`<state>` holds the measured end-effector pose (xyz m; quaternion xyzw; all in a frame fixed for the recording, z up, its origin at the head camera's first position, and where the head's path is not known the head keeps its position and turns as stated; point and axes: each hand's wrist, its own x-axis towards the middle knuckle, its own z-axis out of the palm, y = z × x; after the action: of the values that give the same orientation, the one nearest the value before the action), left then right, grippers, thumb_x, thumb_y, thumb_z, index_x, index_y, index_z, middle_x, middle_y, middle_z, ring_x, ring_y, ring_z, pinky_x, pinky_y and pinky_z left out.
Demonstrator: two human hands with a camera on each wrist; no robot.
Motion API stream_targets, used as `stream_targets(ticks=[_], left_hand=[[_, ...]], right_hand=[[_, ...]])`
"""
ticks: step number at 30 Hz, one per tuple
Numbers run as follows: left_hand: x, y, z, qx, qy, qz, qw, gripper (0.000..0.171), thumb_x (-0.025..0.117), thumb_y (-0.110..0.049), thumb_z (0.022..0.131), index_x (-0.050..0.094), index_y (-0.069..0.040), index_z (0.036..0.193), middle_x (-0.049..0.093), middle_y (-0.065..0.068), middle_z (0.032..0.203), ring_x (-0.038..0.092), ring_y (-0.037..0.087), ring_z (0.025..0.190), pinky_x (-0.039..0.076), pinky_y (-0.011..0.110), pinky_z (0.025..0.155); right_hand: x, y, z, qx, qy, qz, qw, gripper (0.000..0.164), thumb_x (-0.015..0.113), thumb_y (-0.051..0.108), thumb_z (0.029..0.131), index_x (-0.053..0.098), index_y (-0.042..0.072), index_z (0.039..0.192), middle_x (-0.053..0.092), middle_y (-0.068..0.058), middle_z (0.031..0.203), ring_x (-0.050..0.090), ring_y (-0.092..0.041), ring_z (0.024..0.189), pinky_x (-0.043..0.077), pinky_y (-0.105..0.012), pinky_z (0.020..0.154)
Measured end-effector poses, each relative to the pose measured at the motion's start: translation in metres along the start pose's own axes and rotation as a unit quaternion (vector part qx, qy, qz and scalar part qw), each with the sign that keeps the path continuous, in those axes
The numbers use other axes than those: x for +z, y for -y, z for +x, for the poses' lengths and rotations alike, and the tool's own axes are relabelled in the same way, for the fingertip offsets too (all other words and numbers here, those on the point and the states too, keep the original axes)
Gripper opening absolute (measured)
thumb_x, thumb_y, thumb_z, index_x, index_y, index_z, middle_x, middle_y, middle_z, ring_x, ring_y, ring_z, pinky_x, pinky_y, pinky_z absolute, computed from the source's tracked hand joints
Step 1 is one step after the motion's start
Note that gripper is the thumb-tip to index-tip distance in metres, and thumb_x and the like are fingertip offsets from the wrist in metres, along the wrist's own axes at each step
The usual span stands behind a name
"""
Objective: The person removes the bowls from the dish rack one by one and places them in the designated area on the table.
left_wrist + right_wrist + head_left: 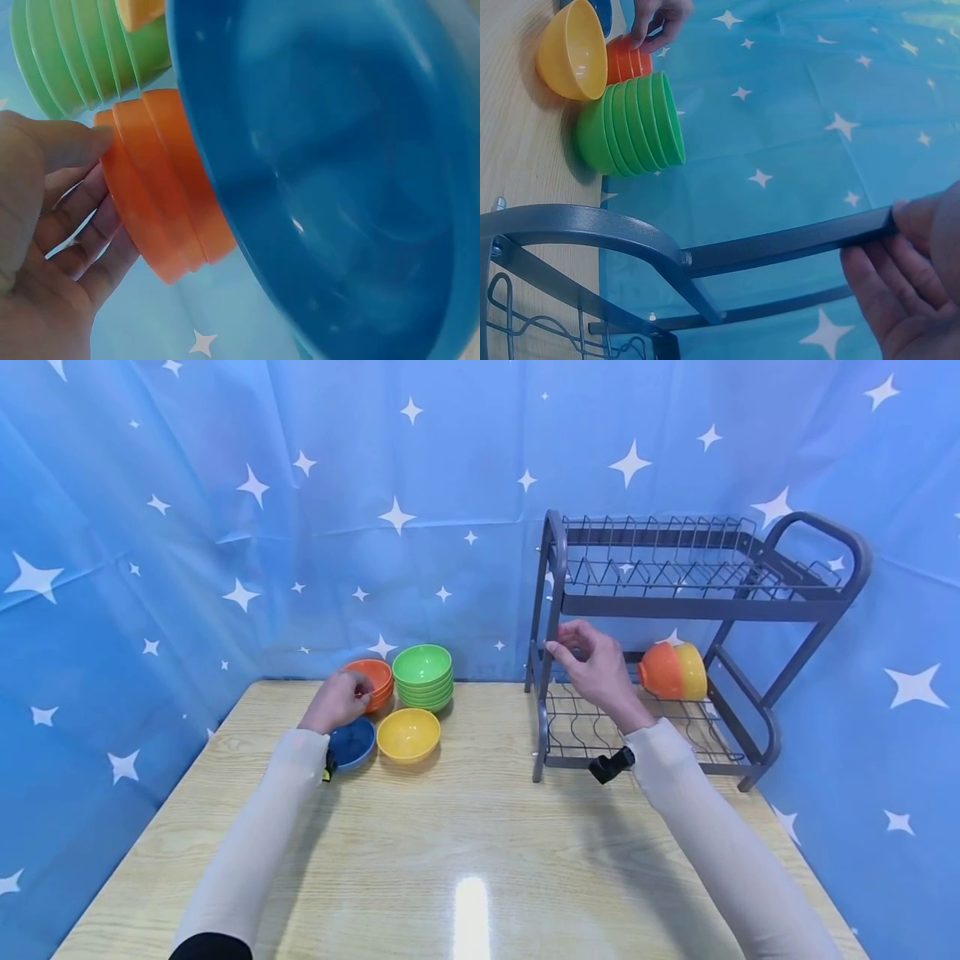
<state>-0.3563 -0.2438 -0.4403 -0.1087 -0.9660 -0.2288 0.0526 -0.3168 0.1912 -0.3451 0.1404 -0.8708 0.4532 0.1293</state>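
Note:
At the back left of the table, my left hand [339, 700] pinches the rim of the top orange bowl [124, 180] in a short stack, thumb on the outer side. A blue bowl [351, 742] sits just below that wrist and fills much of the left wrist view. Across the table, my right hand [596, 670] grips a front upright of the dark two-tier dish rack [705, 607] between thumb and fingers. On the rack's lower tier, an orange bowl [660, 672] and a yellow bowl [693, 672] lie nested on their sides.
Beside the orange stack stands a taller stack of green bowls [423, 681]. A single yellow bowl [408, 735] sits in front of it. Behind the wooden table [420, 843] hangs a blue curtain [337, 485] with white stars.

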Motion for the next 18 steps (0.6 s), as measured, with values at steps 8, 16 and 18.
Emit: stream_targets(ticks=[8, 16, 18], left_hand=[[0.003, -0.001, 0.0, 0.022, -0.038, -0.04, 0.9982, 0.041, 0.067, -0.014, 0.097, 0.061, 0.001, 0.135, 0.062, 0.02, 0.132, 0.059, 0.037, 0.118, 0.054, 0.053, 0.1], [0.008, -0.018, -0.003, 0.022, -0.069, -0.093, 0.993, 0.062, 0.074, -0.025, 0.095, 0.049, -0.003, 0.147, 0.046, 0.021, 0.152, 0.043, 0.042, 0.138, 0.045, 0.06, 0.111], [0.01, -0.023, -0.004, 0.021, -0.071, -0.097, 0.9925, 0.066, 0.075, -0.029, 0.094, 0.046, -0.004, 0.148, 0.045, 0.021, 0.153, 0.041, 0.042, 0.141, 0.043, 0.06, 0.113]], right_hand=[[0.001, 0.0, 0.0, -0.004, -0.001, 0.007, 1.0, 0.036, 0.065, 0.036, 0.102, 0.059, 0.013, 0.129, 0.069, -0.009, 0.127, 0.065, -0.027, 0.122, 0.048, -0.055, 0.111], [0.001, 0.0, -0.001, -0.004, -0.005, 0.011, 1.0, 0.034, 0.065, 0.035, 0.102, 0.06, 0.014, 0.127, 0.069, -0.008, 0.125, 0.066, -0.026, 0.121, 0.05, -0.054, 0.108], [0.001, 0.0, -0.001, -0.005, -0.005, 0.012, 1.0, 0.033, 0.065, 0.035, 0.102, 0.06, 0.014, 0.127, 0.069, -0.008, 0.125, 0.066, -0.026, 0.12, 0.051, -0.053, 0.108]])
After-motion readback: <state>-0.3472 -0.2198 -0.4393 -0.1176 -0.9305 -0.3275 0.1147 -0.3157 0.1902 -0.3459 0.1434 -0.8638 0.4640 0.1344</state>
